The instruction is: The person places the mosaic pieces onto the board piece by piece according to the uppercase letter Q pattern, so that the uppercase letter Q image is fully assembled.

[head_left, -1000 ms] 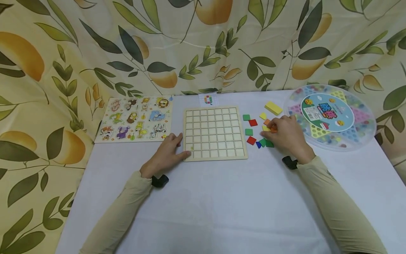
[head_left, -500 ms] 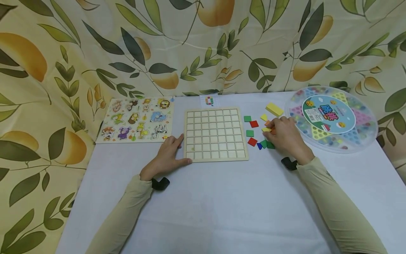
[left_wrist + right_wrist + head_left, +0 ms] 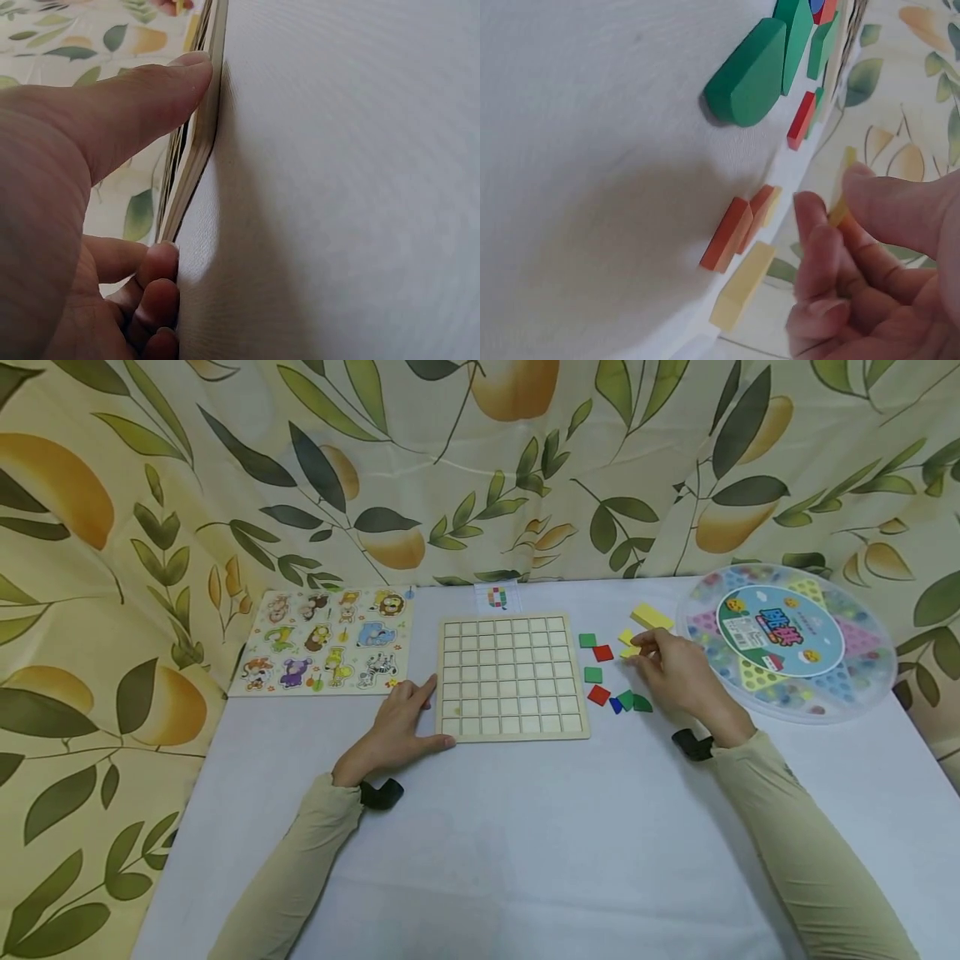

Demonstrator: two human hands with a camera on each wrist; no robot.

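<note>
My right hand [image 3: 678, 677] pinches a thin yellow piece [image 3: 850, 156] between thumb and fingertip, raised above the table in the right wrist view. Below it stand orange blocks [image 3: 726, 234] and a yellow block [image 3: 742, 286]; a green piece with a curved side [image 3: 746, 75] lies farther off. In the head view the hand covers the orange ones. My left hand [image 3: 397, 727] rests at the near left corner of a wooden grid board [image 3: 513, 681], thumb extended on the front edge and fingers along the left side. The board's cells hold no pieces.
Red squares [image 3: 603, 653], green squares [image 3: 593, 675] and a blue triangle [image 3: 616, 705] lie right of the board. A yellow stack [image 3: 652, 616] sits behind them. A round game box [image 3: 780, 631] is far right, an animal puzzle [image 3: 318, 643] left, a pattern card [image 3: 497, 598] behind.
My right hand has drawn back slightly to the right and lifted with a yellow piece in its pinch, uncovering more of the green curved piece. My left hand stays at the board's corner.
</note>
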